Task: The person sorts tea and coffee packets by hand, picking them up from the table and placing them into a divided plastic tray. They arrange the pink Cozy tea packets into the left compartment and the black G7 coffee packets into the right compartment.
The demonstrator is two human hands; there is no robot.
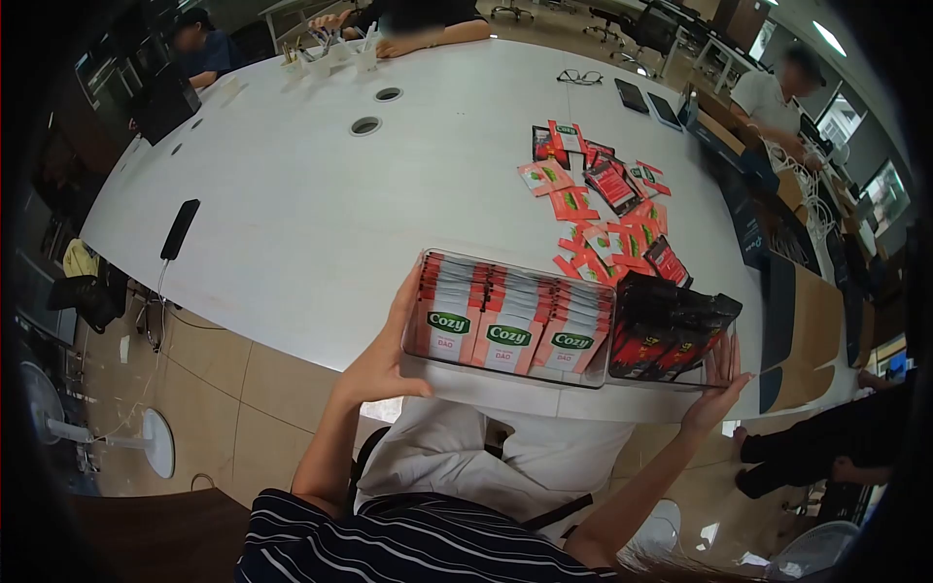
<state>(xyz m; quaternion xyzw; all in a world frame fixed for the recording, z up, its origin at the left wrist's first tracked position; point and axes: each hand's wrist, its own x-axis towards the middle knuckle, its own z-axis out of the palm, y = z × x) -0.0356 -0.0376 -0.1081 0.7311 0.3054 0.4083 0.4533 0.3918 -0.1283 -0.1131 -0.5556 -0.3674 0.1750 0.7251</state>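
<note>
My left hand [382, 358] grips the left end of a clear plastic box [505, 378], its thumb along the near lower corner. Three upright rows of red-and-white Cozy sachets [508, 335] fill that box. Against its right side sits a second clear box [671, 383] of black-and-red sachets [666, 330], some leaning. Around the right end of this second box, my right hand [717, 389] is closed, fingers up along its wall. Both boxes are at the table's near edge. Behind them, a loose pile of pink and dark red sachets [612, 189] is spread on the table.
On the white table [292, 214] are eyeglasses [580, 77], two phones [649, 104], a black device with a cable [180, 229] and cups of pens [319, 64]. Open cardboard boxes [802, 321] line the right side. Several other people are around the table.
</note>
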